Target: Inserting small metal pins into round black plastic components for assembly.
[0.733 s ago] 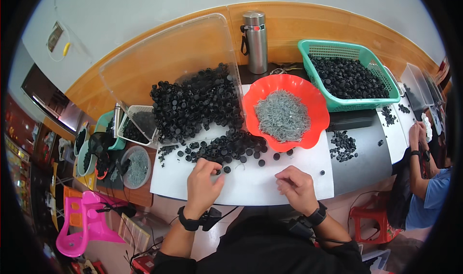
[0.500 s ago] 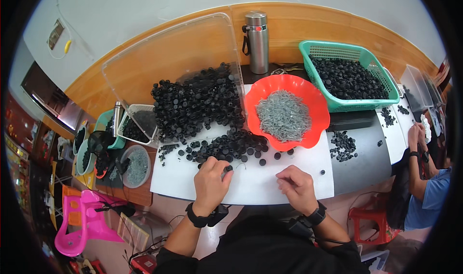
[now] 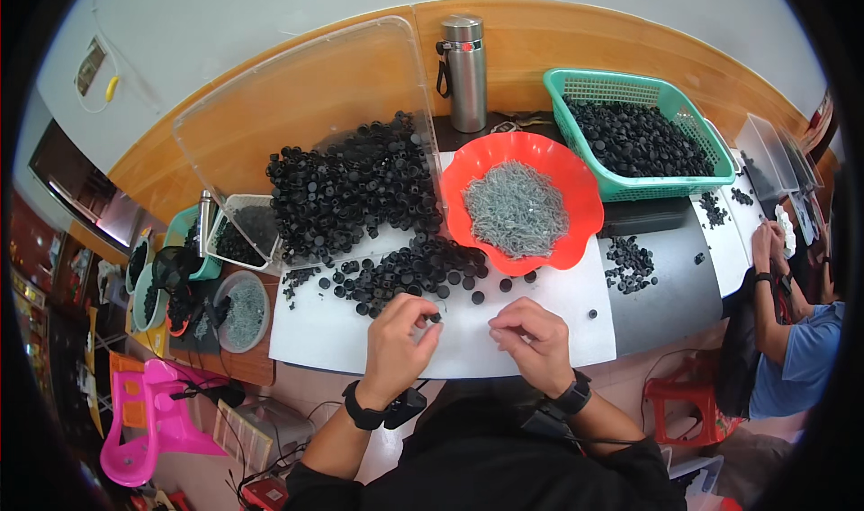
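Observation:
My left hand (image 3: 398, 349) is closed, with a small black cap (image 3: 435, 318) pinched between thumb and forefinger. To its right, my right hand (image 3: 538, 338) has thumb and fingertips pressed together; whatever they hold is too small to make out. Both hands are just above the white work sheet (image 3: 468, 354). Beyond the left hand spreads a loose heap of round black caps (image 3: 405, 273), spilling from a clear plastic bin (image 3: 175, 133) on its side. A red scalloped bowl (image 3: 585, 207) full of thin silvery metal pieces (image 3: 516, 207) stands beyond my right hand.
A steel flask (image 3: 466, 79) stands at the back. Right of the bowl is a green basket (image 3: 630, 187) of black parts, with a smaller black pile (image 3: 632, 264) before it. Tubs of parts (image 3: 241, 345) are at left. A co-worker in blue (image 3: 805, 354) sits at far right.
My right hand has come slightly left, and its fingers have drawn together. The left hand has turned a little, still pinching the cap. The whole view has shifted slightly.

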